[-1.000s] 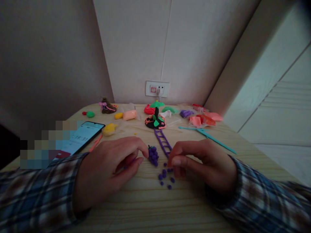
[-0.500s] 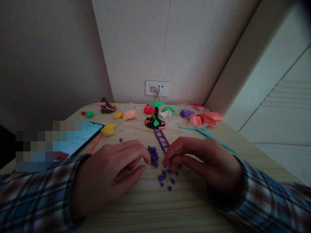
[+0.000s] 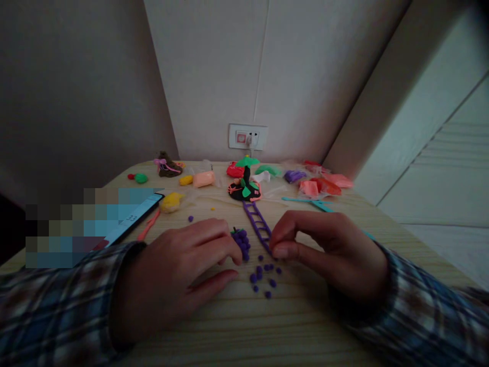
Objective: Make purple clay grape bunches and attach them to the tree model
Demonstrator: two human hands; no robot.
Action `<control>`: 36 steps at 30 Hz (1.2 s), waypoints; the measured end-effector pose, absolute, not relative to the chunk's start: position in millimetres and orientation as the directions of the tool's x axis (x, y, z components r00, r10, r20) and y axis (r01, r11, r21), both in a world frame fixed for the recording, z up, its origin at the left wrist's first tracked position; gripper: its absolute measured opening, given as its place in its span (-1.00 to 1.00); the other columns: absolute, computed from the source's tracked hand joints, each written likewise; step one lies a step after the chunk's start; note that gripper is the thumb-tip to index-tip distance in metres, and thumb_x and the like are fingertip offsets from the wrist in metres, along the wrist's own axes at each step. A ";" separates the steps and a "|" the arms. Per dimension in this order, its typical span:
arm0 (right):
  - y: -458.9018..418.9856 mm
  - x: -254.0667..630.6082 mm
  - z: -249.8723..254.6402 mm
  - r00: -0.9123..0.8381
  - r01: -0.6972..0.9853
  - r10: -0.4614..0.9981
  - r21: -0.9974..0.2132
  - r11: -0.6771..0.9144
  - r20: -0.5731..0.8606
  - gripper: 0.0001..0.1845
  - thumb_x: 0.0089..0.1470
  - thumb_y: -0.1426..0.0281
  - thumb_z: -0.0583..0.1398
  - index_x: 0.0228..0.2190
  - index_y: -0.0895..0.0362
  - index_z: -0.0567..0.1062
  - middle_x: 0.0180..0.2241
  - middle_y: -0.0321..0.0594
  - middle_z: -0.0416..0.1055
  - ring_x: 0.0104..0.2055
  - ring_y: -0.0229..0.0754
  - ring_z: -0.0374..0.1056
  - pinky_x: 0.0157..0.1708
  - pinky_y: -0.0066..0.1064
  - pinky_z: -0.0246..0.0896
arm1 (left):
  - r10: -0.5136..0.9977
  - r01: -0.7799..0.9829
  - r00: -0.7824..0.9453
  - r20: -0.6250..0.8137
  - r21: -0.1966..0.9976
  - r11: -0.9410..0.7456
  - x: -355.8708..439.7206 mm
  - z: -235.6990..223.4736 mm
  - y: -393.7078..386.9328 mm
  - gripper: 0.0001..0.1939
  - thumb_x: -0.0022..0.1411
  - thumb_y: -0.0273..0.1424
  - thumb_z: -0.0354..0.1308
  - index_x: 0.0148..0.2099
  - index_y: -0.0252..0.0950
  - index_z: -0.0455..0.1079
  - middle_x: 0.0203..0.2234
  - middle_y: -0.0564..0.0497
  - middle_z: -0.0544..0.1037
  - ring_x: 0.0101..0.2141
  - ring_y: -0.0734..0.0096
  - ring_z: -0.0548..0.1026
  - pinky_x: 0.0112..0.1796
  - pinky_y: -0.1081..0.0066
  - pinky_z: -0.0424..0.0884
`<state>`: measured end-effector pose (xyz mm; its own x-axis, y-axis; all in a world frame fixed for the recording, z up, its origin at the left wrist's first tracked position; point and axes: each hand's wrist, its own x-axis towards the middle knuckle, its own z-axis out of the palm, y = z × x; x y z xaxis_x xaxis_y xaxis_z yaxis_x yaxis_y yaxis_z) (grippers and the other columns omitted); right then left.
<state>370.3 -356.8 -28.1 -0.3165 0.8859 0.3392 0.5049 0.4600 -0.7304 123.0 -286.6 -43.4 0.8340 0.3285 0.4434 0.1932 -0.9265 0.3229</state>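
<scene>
Head view: over a wooden table (image 3: 198, 331) before a pale wall (image 3: 206, 71), left fingers (image 3: 223, 250) gape, right fingers (image 3: 284, 250) pinch together.

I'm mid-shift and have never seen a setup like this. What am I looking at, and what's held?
No machine here: these are a person's bare left hand and right hand, filmed from a head-worn camera looking forward and down. On the wooden table are small purple balls, a grape-like cluster, a purple ladder shape and a phone. The left hand's thumb and fingers are parted beside the cluster. The right's fingertips meet near the ladder's close end; whether they hold anything is unclear.
</scene>
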 end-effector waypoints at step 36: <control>-360.7 361.9 -32.5 -0.222 0.515 0.885 -0.721 0.463 0.410 -0.82 0.24 0.54 0.21 -0.32 0.06 0.58 -0.39 -0.43 0.59 -0.33 -0.39 0.49 -0.21 -0.65 0.33 | 0.188 0.166 0.860 0.475 0.087 -0.982 141.2 -41.3 -296.9 -0.68 0.54 -0.50 -0.01 -0.23 -0.29 0.55 -0.31 0.01 0.56 -0.25 0.24 0.47 -0.11 0.25 0.37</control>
<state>361.9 -360.7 -32.5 -0.2224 0.8847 0.4097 0.5148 0.4634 -0.7212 141.2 -296.9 -41.3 0.8599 0.1877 0.4747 0.1662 -0.9822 0.0872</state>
